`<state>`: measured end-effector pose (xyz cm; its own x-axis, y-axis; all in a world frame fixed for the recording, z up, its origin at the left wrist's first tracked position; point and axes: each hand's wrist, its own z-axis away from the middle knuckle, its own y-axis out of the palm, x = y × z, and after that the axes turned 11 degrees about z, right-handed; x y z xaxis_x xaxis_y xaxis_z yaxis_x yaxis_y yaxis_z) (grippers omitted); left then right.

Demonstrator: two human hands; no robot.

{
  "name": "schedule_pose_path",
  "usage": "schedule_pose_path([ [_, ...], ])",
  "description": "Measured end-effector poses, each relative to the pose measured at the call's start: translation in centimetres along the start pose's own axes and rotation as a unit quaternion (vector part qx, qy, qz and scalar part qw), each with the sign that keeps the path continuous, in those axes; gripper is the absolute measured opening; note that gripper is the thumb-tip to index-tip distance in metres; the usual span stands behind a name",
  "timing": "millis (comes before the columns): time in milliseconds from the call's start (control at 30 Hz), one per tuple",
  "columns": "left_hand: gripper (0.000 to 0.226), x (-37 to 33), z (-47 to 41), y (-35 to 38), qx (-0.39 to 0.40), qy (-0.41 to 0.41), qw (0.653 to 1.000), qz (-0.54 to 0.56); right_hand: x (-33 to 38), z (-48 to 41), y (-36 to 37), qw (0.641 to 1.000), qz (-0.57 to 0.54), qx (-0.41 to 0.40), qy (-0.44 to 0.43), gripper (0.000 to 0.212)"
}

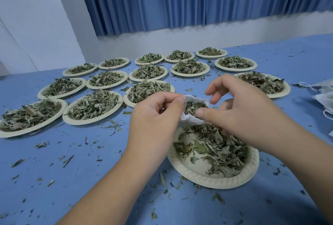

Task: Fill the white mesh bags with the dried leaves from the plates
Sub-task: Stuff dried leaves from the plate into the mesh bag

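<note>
1. Head view shows us early in the job: one white mesh bag (190,120) is open and being filled, with dried leaves (193,107) already showing in its mouth.
2. We judge this bag partly filled; how deep the leaves go inside we cannot tell.
3. Below it, the near plate (198,177) is only partly emptied. Bare paper shows on its left half, while a loose heap of leaves (220,150) covers the right half.
4. More than a dozen full plates (92,106) stand in rows across the left and far parts of the blue desk (72,170), all heaped and apparently untouched.
5. Spare bags (324,97) lie flat at the right edge of the desk, so most of the work is left.
6. We see no filled, closed bag anywhere.
7. Our left hand (155,109) pinches the left rim of the bag between thumb and curled fingers, holding the mouth up and open.
8. Our right hand (239,109) has its thumb on the near-right rim with lower fingers behind, apparently pinching it; the index finger is lifted, curled over the mouth.
9. So the bag hangs between both hands, touching each, just above the far edge of the near plate.
10. Leaf crumbs are scattered over the desk around us.
</note>
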<state>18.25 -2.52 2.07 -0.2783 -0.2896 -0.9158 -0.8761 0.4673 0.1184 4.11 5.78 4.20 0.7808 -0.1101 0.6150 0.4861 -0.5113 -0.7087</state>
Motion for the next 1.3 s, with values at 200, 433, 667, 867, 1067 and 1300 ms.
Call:
schedule_pose_path([
  [200,0.016,-0.5,1.3,1.4,0.053,0.021,0.998,0.0,0.1,-0.4,0.3,0.973,-0.156,0.148,0.086,0.019],
  [433,0.016,-0.8,1.5,1.6,0.04,0.031,0.998,-0.031,0.1,-0.7,0.8,0.986,-0.099,0.114,0.065,0.011],
  [667,0.013,-0.9,1.4,1.3,0.033,0.03,0.999,-0.024,-0.1,-0.8,-0.3,0.976,-0.167,0.12,0.072,0.006],
  [867,0.017,-0.5,1.5,1.4,0.053,0.019,0.998,-0.016,0.1,-1.0,0.7,0.997,-0.019,0.069,0.031,0.009],
  [1067,0.015,-0.5,-0.1,-0.5,-0.008,0.051,0.999,-0.013,-2.1,-1.0,-4.0,0.989,-0.044,0.142,0.012,0.047],
  [1300,0.018,-0.7,-0.7,-1.5,-0.031,0.089,0.995,-0.025,-3.4,-0.9,-4.8,0.953,0.196,0.231,-0.024,0.067],
])
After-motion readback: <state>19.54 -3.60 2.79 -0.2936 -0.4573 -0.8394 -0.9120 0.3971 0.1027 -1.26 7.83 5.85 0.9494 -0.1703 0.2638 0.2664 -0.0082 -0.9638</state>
